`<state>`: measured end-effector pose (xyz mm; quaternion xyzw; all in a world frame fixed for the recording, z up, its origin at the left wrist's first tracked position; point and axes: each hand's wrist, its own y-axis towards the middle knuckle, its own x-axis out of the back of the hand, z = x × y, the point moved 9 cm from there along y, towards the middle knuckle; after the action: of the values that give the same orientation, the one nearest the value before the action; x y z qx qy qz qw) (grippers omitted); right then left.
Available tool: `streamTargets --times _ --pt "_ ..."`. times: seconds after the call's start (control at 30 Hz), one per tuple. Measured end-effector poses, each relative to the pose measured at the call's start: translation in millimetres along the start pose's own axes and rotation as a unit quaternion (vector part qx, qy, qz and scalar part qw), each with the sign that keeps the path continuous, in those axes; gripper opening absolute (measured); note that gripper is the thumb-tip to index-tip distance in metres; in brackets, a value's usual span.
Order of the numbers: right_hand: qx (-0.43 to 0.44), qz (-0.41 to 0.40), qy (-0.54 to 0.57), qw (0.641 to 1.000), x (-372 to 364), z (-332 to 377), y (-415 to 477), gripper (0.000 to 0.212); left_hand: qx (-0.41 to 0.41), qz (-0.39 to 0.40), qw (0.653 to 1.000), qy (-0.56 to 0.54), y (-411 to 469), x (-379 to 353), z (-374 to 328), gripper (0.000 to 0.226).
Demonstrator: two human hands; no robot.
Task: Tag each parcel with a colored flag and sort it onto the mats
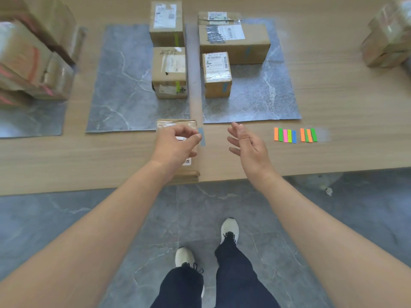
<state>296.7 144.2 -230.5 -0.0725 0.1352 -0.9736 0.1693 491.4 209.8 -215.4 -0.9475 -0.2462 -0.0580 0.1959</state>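
Left hand [175, 143] curls over the parcel [171, 124], thumb touching a blue flag [202, 137]; right hand [249, 145] hovers spread beside.
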Motion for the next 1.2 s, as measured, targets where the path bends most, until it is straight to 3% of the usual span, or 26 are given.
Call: streamTargets --times 0.33,0.5,0.63,0.9,1.03,1.2 --pt "0.089 0.034 -0.126 0.987 -65 -4 -33 0.024 0.069 0.042 0.996 -0.032 -43 55 55 0.009" --pt "0.228 0.082 -0.286 0.927 -84 -7 -40 0.036 0.111 0.041 0.993 -0.005 -60 52 87 0.002" --pt "0.279 0.098 -0.324 0.899 -91 -14 -48 0.028 0.133 0.026 0.991 -0.006 -64 44 100 0.003" --pt "0.265 0.093 -0.358 0.891 -93 -22 -43 0.02 0.147 -0.022 0.989 -0.009 -64 33 105 0.004" --pt "0.293 0.069 -0.395 0.868 -98 -13 -41 0.009 0.143 -0.031 0.989 -0.003 -62 33 105 0.007" --pt "0.319 0.052 -0.406 0.855 -100 -12 -39 0.011 0.13 -0.033 0.99 0.033 -63 35 101 0.01"
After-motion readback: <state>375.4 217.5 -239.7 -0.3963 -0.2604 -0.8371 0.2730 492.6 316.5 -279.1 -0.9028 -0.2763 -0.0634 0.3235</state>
